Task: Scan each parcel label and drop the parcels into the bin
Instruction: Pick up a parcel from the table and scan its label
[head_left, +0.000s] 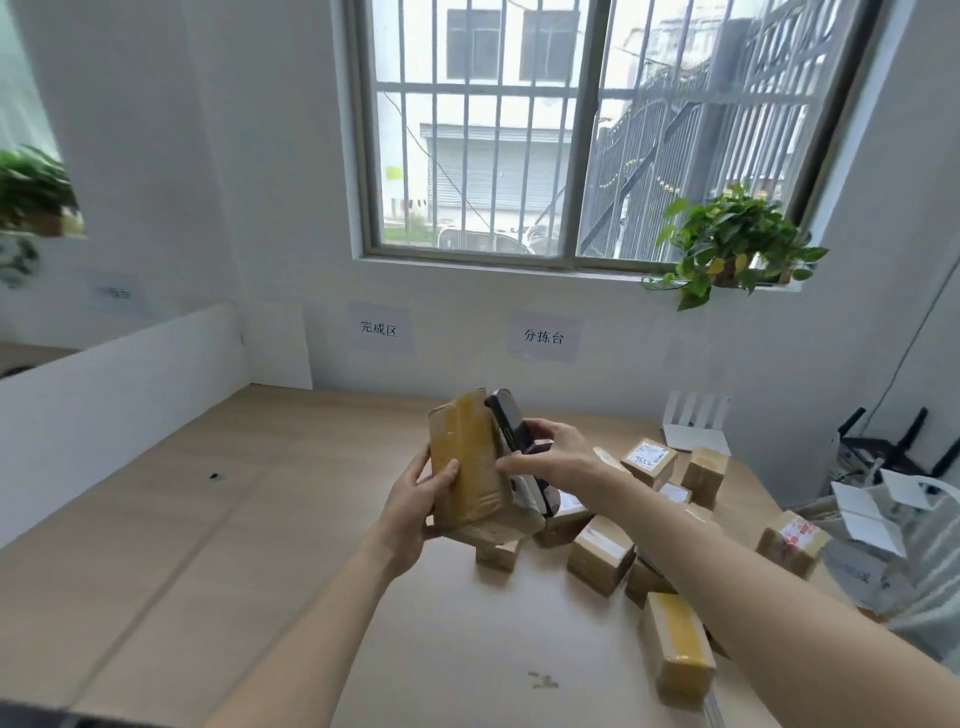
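Observation:
My left hand (415, 501) grips a tall brown parcel (467, 462) wrapped in yellowish tape, held upright above the wooden table (260, 545). My right hand (556, 457) holds a dark handheld scanner (511, 423) pressed close against the parcel's right face. That face, where a label could be, is turned away from me. Several more small cardboard parcels (600, 561) lie in a loose pile on the table to the right, one with a white label (649, 456) facing up. No bin is in view.
A white partition (119, 410) borders the table on the left. A white rack (696, 421) stands at the back right, with routers (883, 447) and papers beyond the table's right edge. A potted plant (727, 244) sits on the window sill. Two paper signs (543, 336) hang on the wall.

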